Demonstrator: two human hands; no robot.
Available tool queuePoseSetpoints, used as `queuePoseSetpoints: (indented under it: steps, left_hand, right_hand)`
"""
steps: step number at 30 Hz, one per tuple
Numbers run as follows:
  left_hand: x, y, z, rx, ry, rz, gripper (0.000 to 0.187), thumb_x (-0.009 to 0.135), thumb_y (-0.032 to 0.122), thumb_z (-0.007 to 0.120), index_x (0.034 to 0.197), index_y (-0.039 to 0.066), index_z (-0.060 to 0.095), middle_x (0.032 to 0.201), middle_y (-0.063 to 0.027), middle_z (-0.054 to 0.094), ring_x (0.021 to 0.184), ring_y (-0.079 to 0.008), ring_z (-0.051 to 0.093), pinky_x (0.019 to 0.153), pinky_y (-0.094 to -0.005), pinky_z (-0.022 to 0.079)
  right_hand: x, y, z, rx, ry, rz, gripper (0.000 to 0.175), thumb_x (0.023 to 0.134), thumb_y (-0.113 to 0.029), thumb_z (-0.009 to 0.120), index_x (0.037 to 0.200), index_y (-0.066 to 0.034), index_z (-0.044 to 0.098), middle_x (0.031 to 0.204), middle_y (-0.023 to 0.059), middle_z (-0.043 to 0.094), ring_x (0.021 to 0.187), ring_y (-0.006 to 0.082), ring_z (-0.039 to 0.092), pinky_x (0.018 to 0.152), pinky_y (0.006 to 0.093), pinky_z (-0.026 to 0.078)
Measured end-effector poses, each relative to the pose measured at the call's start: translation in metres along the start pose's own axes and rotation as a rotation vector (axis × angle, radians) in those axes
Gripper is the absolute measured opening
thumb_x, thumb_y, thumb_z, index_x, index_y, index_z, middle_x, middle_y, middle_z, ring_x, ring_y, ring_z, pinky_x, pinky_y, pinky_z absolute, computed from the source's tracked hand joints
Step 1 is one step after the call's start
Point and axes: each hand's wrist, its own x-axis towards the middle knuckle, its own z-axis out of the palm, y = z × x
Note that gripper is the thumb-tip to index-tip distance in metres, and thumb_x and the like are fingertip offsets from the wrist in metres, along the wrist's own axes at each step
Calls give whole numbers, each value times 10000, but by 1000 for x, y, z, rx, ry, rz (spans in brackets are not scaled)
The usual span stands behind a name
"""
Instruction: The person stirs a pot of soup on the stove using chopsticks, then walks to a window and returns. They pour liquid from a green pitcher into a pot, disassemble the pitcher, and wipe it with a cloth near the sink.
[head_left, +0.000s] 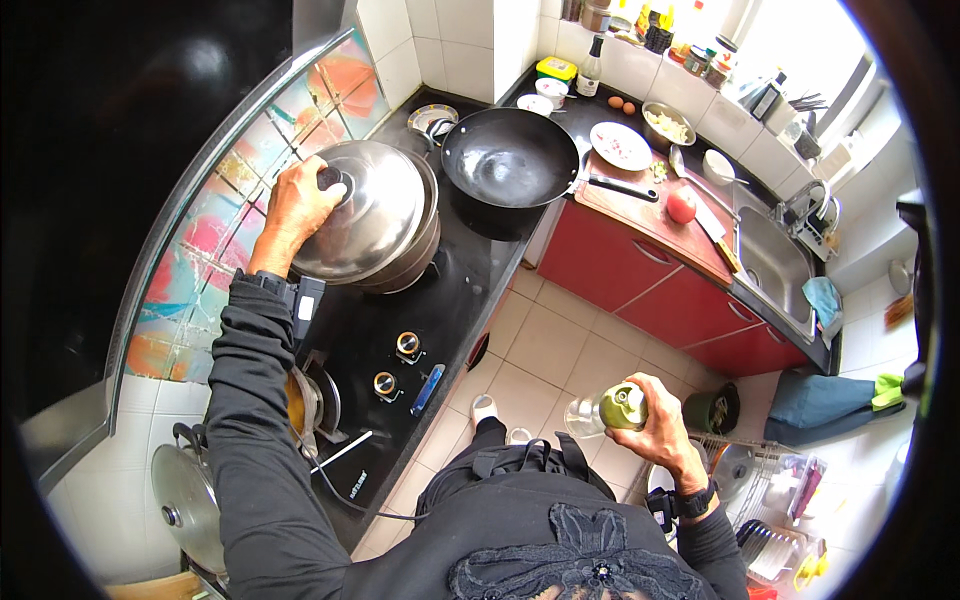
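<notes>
My left hand (298, 206) grips the dark knob of a domed steel pot lid (375, 214). The lid covers most of a large steel pot (409, 274) on the gas hob, and the pot's rim shows along the right side. I cannot tell whether the lid rests on the rim or is raised a little. In my right hand (660, 424) is a clear bottle with a green top (622, 406), held over the floor in front of my body. To the right of the pot stands a black wok (510, 157), with nothing seen inside.
On a wooden cutting board (622, 199) lie a tomato (681, 205), a knife (712, 229) and a white plate (621, 146). A steel bowl (667, 124) and two eggs (621, 103) sit behind. The sink (780, 251) is at right. A smaller pan (307, 401) stands on the near burner.
</notes>
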Motion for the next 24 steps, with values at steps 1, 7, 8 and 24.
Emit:
queuePoseSetpoints:
  steps: [1, 7, 8, 24]
  left_hand:
    - [4, -1, 5, -10, -15, -6, 400, 744, 276, 692, 1028, -4, 659, 1011, -226, 673, 961, -379, 642, 873, -429, 508]
    - [15, -8, 25, -20, -46, 39, 396, 749, 269, 685, 1027, -12, 657, 1036, -223, 662, 969, -379, 633, 876, -426, 504]
    - [15, -9, 27, -25, -47, 44, 393, 750, 267, 685, 1025, -12, 657, 1033, -221, 661, 967, -378, 634, 875, -424, 504]
    - [11, 7, 35, 153, 30, 147, 586, 793, 140, 717, 1324, 7, 510, 1230, -245, 585, 1095, -393, 588, 918, -444, 484]
  right_hand:
    - [5, -1, 1, 4, -4, 3, 611, 616, -223, 834, 1125, -33, 554, 991, 156, 621, 894, 323, 654, 789, 387, 537]
    - [30, -9, 10, 20, -30, 17, 609, 621, -216, 832, 1126, -23, 552, 996, 161, 618, 894, 330, 656, 789, 382, 537]
    - [33, -10, 11, 24, -38, 21, 609, 621, -214, 832, 1127, -22, 551, 998, 162, 617, 893, 331, 657, 788, 380, 537]
    - [36, 34, -11, 76, -6, -22, 667, 623, -226, 820, 1190, -25, 531, 1083, 190, 607, 975, 371, 637, 834, 408, 535]
